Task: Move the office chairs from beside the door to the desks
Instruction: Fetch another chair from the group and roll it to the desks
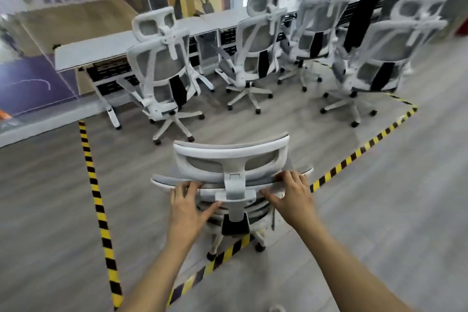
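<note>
Currently: white-framed, grey-mesh office chair [228, 157] held by its back rim, two-handed.
Left hand [188, 206] and right hand [293, 197] curl fingers over the rim either side of the headrest post. Likely light, rolls on castors; rigid frame is the hold, mesh would give. It straddles yellow-black floor tape [354, 154], well short of the long white desk [101, 50] and four matching chairs [162, 68].

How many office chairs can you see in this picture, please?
5. The near chair is in front; the left chair, middle chair, third chair and right chair stand by the desks. The standing person may hide more.
</note>
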A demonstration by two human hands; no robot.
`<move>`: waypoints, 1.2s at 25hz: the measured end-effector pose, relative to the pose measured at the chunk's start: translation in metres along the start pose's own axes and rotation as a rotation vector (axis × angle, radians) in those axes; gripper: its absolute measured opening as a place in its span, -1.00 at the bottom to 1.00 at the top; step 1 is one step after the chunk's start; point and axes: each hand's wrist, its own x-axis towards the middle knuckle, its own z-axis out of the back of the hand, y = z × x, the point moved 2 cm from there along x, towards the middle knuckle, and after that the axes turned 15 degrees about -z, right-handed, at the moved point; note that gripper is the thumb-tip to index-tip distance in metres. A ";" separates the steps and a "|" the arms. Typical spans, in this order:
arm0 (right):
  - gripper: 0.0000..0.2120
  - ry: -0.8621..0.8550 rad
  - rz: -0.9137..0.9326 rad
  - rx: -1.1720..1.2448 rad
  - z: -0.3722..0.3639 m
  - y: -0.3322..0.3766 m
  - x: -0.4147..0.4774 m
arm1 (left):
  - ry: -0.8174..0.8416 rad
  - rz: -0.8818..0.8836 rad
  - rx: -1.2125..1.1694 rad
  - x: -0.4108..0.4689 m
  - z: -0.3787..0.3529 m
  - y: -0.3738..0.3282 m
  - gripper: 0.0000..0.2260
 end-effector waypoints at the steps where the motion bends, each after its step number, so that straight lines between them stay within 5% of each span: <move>1: -0.41 -0.028 -0.023 0.004 0.002 -0.010 0.023 | 0.024 -0.019 -0.003 0.029 -0.016 -0.003 -0.40; 13: -0.29 -0.134 -0.145 -0.001 0.054 -0.149 0.330 | 0.082 -0.174 -0.092 0.332 -0.220 -0.094 -0.40; 30: -0.50 -0.048 -0.257 0.022 0.099 -0.283 0.721 | 0.133 -0.189 -0.042 0.686 -0.448 -0.172 -0.42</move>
